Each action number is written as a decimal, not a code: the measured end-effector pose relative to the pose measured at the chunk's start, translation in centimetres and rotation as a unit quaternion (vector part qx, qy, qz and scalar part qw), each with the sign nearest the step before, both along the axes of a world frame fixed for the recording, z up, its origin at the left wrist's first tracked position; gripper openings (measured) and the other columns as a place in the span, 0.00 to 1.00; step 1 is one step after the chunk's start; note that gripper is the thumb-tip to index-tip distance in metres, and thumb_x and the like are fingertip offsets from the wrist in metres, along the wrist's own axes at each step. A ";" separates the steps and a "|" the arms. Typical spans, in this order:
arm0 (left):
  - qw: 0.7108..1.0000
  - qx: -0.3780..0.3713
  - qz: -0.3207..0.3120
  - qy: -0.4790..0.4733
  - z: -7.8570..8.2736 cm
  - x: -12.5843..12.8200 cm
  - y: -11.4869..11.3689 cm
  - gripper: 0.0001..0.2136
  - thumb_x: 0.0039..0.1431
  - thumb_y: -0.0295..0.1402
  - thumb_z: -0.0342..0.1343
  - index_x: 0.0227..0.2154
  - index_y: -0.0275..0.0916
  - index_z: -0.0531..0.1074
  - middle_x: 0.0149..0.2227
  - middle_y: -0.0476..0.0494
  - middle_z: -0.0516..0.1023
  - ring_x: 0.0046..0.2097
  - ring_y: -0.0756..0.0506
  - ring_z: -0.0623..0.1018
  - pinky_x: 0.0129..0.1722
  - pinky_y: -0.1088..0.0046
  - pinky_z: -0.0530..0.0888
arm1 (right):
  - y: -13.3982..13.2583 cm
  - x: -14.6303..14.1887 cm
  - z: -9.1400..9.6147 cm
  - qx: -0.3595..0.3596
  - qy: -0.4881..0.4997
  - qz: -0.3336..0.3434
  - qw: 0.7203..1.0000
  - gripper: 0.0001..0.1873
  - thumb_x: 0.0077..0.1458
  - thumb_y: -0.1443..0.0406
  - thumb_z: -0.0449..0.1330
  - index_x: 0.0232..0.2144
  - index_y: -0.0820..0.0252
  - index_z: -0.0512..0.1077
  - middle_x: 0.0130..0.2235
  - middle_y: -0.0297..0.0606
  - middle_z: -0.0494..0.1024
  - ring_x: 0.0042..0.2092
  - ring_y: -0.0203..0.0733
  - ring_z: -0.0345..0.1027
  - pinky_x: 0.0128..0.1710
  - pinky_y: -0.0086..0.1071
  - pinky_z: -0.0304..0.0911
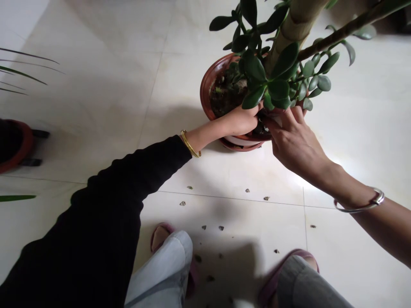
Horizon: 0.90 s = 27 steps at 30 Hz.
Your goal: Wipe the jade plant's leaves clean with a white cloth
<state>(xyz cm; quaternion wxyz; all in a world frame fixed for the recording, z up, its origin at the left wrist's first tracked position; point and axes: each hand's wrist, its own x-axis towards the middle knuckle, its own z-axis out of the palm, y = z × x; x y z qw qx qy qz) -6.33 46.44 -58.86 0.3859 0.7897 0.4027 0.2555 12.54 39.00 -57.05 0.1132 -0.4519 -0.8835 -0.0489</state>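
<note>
A reddish-brown plastic pot (207,85) stands on the pale tiled floor and holds dark soil (224,96) and a jade plant (272,81) with thick glossy leaves and a stout trunk. My left hand (239,120), in a black sleeve with a gold bangle, reaches over the near rim into the soil, its fingers curled and hidden under the leaves. My right hand (293,137), wearing a silver bangle, rests at the pot's near right rim, with its fingertips hidden in the foliage.
Small dry leaf bits (221,228) lie scattered on the tiles between the pot and my feet in pink slippers (160,235). Another red pot (14,145) with thin leaves stands at the left edge.
</note>
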 end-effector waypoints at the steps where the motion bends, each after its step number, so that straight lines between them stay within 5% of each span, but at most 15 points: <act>1: 1.000 -0.011 -0.011 0.014 0.0 -0.1 0.1 0.19 0.69 0.32 0.51 0.60 0.43 0.73 0.50 0.41 0.84 0.63 0.38 0.77 0.66 0.59 0.72 | -0.1 0.0 0.2 -0.003 -0.010 -0.002 1.000 0.24 0.67 0.75 0.42 0.51 0.60 0.75 0.59 0.56 0.73 0.63 0.63 0.62 0.55 0.59 0.71; 4: 0.999 0.003 -0.025 0.045 -0.1 -0.3 0.2 0.20 0.69 0.29 0.50 0.62 0.40 0.72 0.54 0.40 0.83 0.66 0.38 0.75 0.69 0.60 0.69 | -0.4 0.3 1.2 0.004 -0.012 0.003 1.000 0.21 0.69 0.74 0.43 0.46 0.59 0.75 0.58 0.55 0.74 0.63 0.60 0.63 0.56 0.56 0.72; 9: 0.996 0.067 -0.040 0.052 -0.4 -1.0 -0.3 0.20 0.69 0.25 0.49 0.61 0.39 0.72 0.62 0.36 0.78 0.67 0.37 0.74 0.70 0.58 0.67 | -1.5 1.3 3.0 0.021 0.061 0.013 0.998 0.14 0.68 0.69 0.55 0.52 0.55 0.74 0.55 0.51 0.73 0.56 0.56 0.69 0.52 0.51 0.75; 14: 0.991 0.111 -0.031 0.063 0.4 -2.4 -1.6 0.24 0.67 0.21 0.48 0.63 0.36 0.72 0.64 0.34 0.77 0.69 0.38 0.73 0.72 0.56 0.66 | -2.3 2.2 3.1 0.029 0.069 -0.016 0.997 0.23 0.62 0.72 0.57 0.58 0.60 0.71 0.49 0.51 0.71 0.43 0.49 0.71 0.26 0.34 0.64; 24: 0.996 -0.006 0.051 0.079 1.7 -2.4 -3.0 0.21 0.66 0.22 0.49 0.60 0.35 0.75 0.54 0.36 0.83 0.56 0.44 0.81 0.62 0.66 0.75 | -2.0 1.6 2.5 0.048 0.039 -0.021 0.998 0.12 0.66 0.69 0.54 0.51 0.60 0.66 0.49 0.54 0.76 0.36 0.45 0.70 0.23 0.34 0.53; 27: 0.996 -0.042 0.044 0.070 1.5 -2.2 -2.5 0.22 0.66 0.23 0.50 0.61 0.38 0.74 0.55 0.39 0.83 0.58 0.45 0.80 0.62 0.68 0.74 | -1.7 1.3 1.9 0.021 0.058 -0.034 0.998 0.13 0.67 0.68 0.50 0.53 0.57 0.61 0.43 0.46 0.78 0.29 0.41 0.64 0.22 0.34 0.50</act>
